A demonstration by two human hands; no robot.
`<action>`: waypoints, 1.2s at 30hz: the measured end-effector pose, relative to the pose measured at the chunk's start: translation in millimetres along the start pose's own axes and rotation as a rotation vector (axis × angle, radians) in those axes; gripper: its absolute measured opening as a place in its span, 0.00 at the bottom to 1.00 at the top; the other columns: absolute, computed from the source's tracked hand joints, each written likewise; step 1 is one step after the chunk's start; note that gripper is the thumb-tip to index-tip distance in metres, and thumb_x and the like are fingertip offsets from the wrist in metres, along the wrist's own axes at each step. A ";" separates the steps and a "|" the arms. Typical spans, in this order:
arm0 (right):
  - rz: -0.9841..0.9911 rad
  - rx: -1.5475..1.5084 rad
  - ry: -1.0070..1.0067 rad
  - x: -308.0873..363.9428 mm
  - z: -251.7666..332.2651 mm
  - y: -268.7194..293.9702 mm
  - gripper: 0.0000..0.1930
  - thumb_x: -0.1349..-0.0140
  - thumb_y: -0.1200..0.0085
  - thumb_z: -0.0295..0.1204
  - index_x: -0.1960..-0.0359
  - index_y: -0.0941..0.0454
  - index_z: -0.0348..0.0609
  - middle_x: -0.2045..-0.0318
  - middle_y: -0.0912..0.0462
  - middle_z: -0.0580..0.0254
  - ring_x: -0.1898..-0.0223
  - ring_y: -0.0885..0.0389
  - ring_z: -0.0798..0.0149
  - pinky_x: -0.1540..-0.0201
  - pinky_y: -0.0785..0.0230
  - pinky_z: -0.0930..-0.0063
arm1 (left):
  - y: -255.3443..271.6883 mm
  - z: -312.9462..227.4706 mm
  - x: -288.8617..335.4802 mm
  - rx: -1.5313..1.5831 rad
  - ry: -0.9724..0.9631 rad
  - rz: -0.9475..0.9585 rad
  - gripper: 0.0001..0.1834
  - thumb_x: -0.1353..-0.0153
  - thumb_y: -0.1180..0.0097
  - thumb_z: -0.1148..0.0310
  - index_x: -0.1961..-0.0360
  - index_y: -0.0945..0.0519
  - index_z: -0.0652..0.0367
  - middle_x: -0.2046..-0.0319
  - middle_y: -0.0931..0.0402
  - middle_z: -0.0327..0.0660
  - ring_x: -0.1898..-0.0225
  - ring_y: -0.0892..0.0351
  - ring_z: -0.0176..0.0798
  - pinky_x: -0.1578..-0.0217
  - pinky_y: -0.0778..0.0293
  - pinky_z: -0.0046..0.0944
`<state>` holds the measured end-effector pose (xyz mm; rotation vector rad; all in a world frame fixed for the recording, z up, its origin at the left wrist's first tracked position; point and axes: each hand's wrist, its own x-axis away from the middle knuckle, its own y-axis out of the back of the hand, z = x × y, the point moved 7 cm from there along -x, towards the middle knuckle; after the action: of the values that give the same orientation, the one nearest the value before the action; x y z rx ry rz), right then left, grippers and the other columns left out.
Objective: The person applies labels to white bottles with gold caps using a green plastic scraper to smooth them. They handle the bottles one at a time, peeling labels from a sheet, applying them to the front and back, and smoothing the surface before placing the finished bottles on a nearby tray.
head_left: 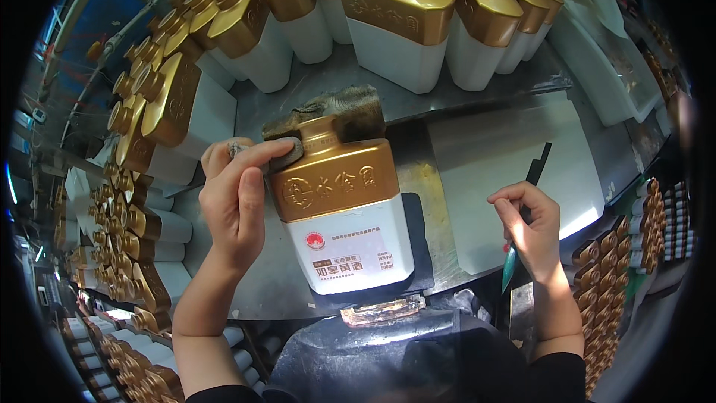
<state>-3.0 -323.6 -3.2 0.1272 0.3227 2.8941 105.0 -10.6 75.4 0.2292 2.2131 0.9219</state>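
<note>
A flat-sided white bottle (350, 242) with a gold shoulder and neck rests in front of me, its printed label facing up. Its neck lies against a worn, dark brown cloth pad (358, 104). At the left of the neck, my left hand (237, 198) pinches a small grey sponge-like pad (286, 151) against the gold shoulder. My right hand (528, 230) is closed around a slim tool with a black flat end (538, 164) and a teal pointed end (509, 267). It is held to the right of the bottle, apart from it; the tool's exact kind is unclear.
Gold-topped white bottles (399, 22) stand in a curve along the back and left of the metal table (253, 254). A pale sheet (514, 179) lies on the right. Beyond it sits a white tray (608, 67). More bottles (600, 283) are stacked at the lower right and lower left.
</note>
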 end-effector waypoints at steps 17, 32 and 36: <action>-0.012 0.087 0.070 5.2 10.6 21.4 0.06 0.37 0.43 0.27 0.64 0.19 0.37 0.82 0.27 0.74 0.83 0.32 0.82 0.79 0.43 0.87 | -4.7 -34.5 -19.6 -0.122 -0.139 0.219 0.30 0.27 0.69 0.51 0.55 0.17 0.60 0.58 0.16 0.41 0.43 0.28 0.44 0.32 0.61 0.50; 0.593 0.787 0.668 -113.1 160.9 -145.7 0.09 0.33 0.49 0.30 0.59 0.18 0.39 0.79 0.25 0.67 0.76 0.29 0.76 0.71 0.33 0.80 | 57.0 28.0 63.3 0.316 0.136 -0.296 0.29 0.25 0.70 0.54 0.47 0.24 0.70 0.48 0.24 0.48 0.43 0.28 0.40 0.39 0.38 0.37; 0.604 0.805 0.622 -108.6 161.6 -142.4 0.09 0.34 0.48 0.30 0.59 0.18 0.40 0.79 0.24 0.67 0.76 0.28 0.76 0.71 0.32 0.80 | 59.2 44.6 93.5 0.341 0.222 -0.275 0.27 0.25 0.69 0.56 0.48 0.23 0.68 0.49 0.24 0.47 0.44 0.27 0.39 0.40 0.38 0.36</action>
<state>150.7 -180.1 114.9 -0.6656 1.8105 3.0601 61.1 95.2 42.2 -0.0248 2.5223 0.4355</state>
